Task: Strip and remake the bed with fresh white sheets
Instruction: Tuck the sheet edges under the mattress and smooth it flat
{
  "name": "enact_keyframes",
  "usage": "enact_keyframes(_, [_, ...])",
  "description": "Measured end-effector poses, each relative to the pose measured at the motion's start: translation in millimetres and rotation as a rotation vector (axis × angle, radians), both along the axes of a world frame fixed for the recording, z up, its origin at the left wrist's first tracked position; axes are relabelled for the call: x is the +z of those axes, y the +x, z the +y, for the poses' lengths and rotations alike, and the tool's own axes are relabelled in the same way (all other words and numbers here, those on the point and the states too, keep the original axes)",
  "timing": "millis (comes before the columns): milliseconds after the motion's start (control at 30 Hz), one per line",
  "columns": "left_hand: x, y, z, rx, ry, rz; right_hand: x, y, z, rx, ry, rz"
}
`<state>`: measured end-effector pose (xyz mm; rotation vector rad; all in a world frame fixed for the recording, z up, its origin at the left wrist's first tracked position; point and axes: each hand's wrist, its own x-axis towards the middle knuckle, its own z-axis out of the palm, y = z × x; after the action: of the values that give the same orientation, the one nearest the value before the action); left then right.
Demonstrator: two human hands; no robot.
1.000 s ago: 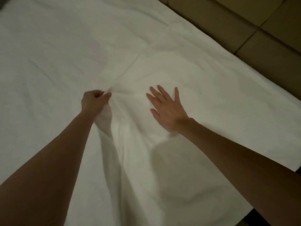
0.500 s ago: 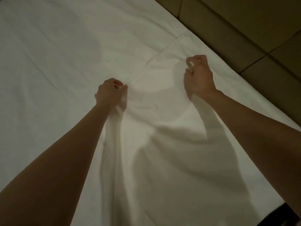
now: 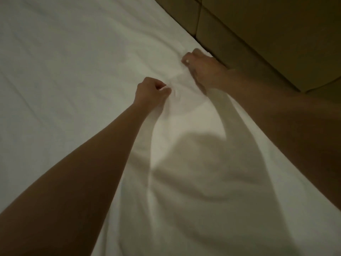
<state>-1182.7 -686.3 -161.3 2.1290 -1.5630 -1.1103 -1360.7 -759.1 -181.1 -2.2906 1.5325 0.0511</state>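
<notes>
Head view, dim light, some motion blur. A white sheet [image 3: 73, 74] covers the bed across almost the whole frame; it lies mostly flat at left and upper left, with shallow creases only.

Left hand [image 3: 150, 94]: fingers curled into a fist, pinching a gather of the sheet between thumb and forefinger; the cloth rises from the bed at this point and falls toward the camera in a long fold along the forearm.

Right hand [image 3: 200, 68]: also curled, gripping the sheet close to its far edge, just beside the padded panel; this hand is blurred, so the exact lay of the fingers cannot be told; a small pale spot shows on one finger, nature unclear.

The two hands are near each other but apart, the right further from the camera than the left; a short bunched span of sheet, wrinkled, runs between them. Below the hands the lifted cloth forms a broad loose swell carrying the shadows of both arms.

A tan padded panel [image 3: 267, 34] with stitched seams runs diagonally along the upper right, bordering the edge of the sheet.
</notes>
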Motion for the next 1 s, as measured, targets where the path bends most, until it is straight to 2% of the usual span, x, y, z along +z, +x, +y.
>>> enact_keyframes(100, [-1,16,-1,0.005,0.026,0.027,0,-3,-16,-0.036,-0.049,0.157])
enact_keyframes(200, [-5,24,1,0.045,0.036,0.072,14,-12,-33,0.030,0.041,0.254])
enact_keyframes(367, [-8,41,7,0.067,0.070,0.121,23,4,-34,0.057,-0.025,0.465])
enact_keyframes(433, [-10,56,19,0.063,0.092,0.102,19,8,-26,0.018,-0.060,0.435])
enact_keyframes(533, [-14,89,45,0.066,0.127,0.050,15,26,-14,0.005,-0.172,0.270])
enact_keyframes(700, [-9,138,91,0.055,0.194,-0.022,0,83,59,0.011,-0.048,0.060])
enact_keyframes(800, [-6,163,118,0.057,0.208,-0.086,-16,118,121,0.094,-0.003,0.087])
enact_keyframes(933, [-1,199,149,0.168,0.262,-0.062,-25,157,196,0.192,-0.030,0.129])
enact_keyframes(1000, [1,216,164,0.128,0.296,-0.101,-26,172,223,0.211,-0.021,0.139])
